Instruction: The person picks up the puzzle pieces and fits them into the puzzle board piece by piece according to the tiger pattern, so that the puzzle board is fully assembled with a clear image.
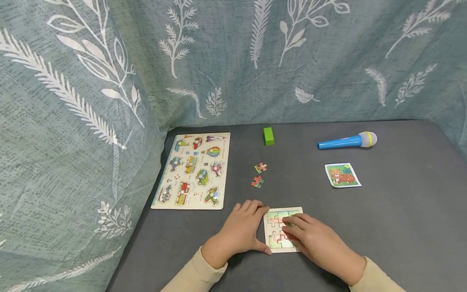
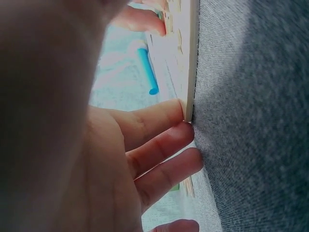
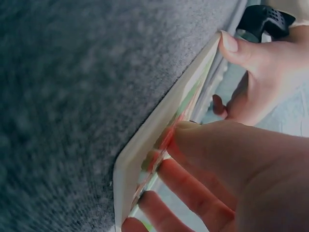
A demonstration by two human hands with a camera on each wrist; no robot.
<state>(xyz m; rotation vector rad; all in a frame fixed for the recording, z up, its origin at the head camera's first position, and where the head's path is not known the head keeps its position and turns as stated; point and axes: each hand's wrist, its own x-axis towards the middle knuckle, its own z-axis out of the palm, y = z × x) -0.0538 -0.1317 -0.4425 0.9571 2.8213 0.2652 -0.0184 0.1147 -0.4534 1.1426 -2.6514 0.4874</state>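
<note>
A small wooden jigsaw board (image 1: 283, 250) with a pale frame lies flat, pink-and-green pieces inside it. My left hand (image 1: 243, 227) holds its left side, thumb at the near corner and index finger at the far corner. Over the right part of the board, my right hand (image 1: 321, 243) has thumb and fingertips gathered at a reddish puzzle piece (image 3: 166, 140); these fingers hide part of the puzzle. Two loose puzzle pieces, one orange (image 1: 260, 167) and one red (image 1: 257, 181), lie on the table beyond my left hand.
A peg puzzle board (image 1: 197, 202) with vehicle pictures lies at the left. Farther back are a green block (image 1: 268, 136) and a blue toy microphone (image 1: 343, 142). A picture card (image 1: 343, 175) lies at the right. A patterned curtain (image 1: 233, 81) borders the dark table (image 1: 401, 211).
</note>
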